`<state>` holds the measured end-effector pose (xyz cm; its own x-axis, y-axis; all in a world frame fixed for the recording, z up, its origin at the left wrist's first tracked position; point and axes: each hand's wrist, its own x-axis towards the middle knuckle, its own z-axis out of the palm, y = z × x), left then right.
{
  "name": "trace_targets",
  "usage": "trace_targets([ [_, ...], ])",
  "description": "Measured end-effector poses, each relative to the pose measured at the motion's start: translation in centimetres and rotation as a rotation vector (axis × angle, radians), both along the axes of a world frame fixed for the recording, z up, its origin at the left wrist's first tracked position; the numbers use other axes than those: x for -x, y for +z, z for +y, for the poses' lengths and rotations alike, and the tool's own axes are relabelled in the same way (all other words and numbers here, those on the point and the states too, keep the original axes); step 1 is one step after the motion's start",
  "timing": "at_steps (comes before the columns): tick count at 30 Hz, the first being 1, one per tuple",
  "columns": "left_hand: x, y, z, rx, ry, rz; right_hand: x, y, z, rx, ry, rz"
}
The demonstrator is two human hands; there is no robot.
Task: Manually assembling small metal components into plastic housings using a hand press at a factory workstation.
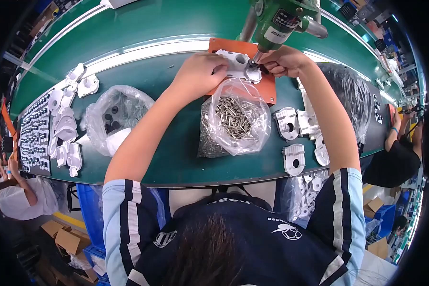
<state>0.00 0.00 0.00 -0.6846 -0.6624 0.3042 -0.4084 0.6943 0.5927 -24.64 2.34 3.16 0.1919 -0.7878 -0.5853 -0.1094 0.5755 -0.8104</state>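
A white plastic housing (237,61) with round openings lies on an orange plate (269,91) beneath a green bench press (274,29). My left hand (202,74) grips the housing's left end, its fingers curled over the edge. At the other end, my right hand (286,61) is closed beside the press spindle (258,56). A small black round part (252,63) sits under the spindle tip, close to the right fingertips. Whatever those fingers pinch is too small to make out. Just in front of the plate stands an open clear bag of metal screws or pins (233,117).
On the left are a clear bag of black parts (113,114), loose white housings (66,125) and rows of small assembled pieces (35,136). More housings (294,159) and a dark plastic bag (350,95) lie right. Co-workers sit at both sides.
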Motion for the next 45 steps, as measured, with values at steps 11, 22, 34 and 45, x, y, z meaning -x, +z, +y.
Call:
trace_targets([
  [11, 0.7, -0.8, 0.2, 0.312, -0.083, 0.061, -0.7, 0.1, 0.6, 0.161, 0.069, 0.379],
  [22, 0.7, -1.1, 0.2, 0.364, -0.11, -0.019, -1.3, -0.2, 1.4, 0.262, 0.07, 0.476],
  [34, 0.6, -1.1, 0.1, 0.391, -0.143, -0.055, -3.2, -0.6, 3.2, 0.483, 0.007, 0.741],
  [45, 0.6, -0.5, 0.4, 0.367, -0.115, -0.119, -2.7, -3.3, 4.4, 0.958, -0.073, 0.752],
])
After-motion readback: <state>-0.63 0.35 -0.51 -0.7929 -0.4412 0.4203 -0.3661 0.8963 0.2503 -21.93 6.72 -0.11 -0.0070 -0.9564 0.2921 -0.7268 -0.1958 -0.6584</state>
